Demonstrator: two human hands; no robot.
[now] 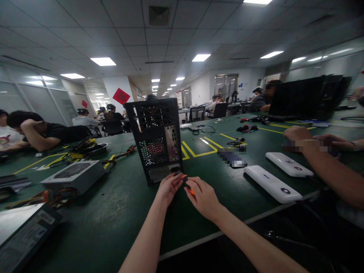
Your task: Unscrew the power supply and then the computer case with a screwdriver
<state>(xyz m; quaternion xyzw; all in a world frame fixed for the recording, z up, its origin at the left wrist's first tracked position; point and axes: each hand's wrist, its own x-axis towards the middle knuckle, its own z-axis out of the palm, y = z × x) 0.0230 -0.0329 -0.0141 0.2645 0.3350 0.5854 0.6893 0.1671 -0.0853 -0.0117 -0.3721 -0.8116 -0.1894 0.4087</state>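
A black computer case stands upright on the green table, its rear panel with vents and ports facing me. My right hand is closed round the orange and black handle of a screwdriver, just off the lower right edge of the case. The screwdriver's tip points toward the case's lower rear corner, where fingers hide part of it. My left hand is by the bottom of the rear panel, fingers curled together close to the screwdriver's tip. What its fingertips pinch, if anything, is too small to tell.
Left of the case lie a grey power supply with cables and another metal unit. To the right are two white oblong devices, a phone-like slab and loose cables. Another person's arm reaches in at right.
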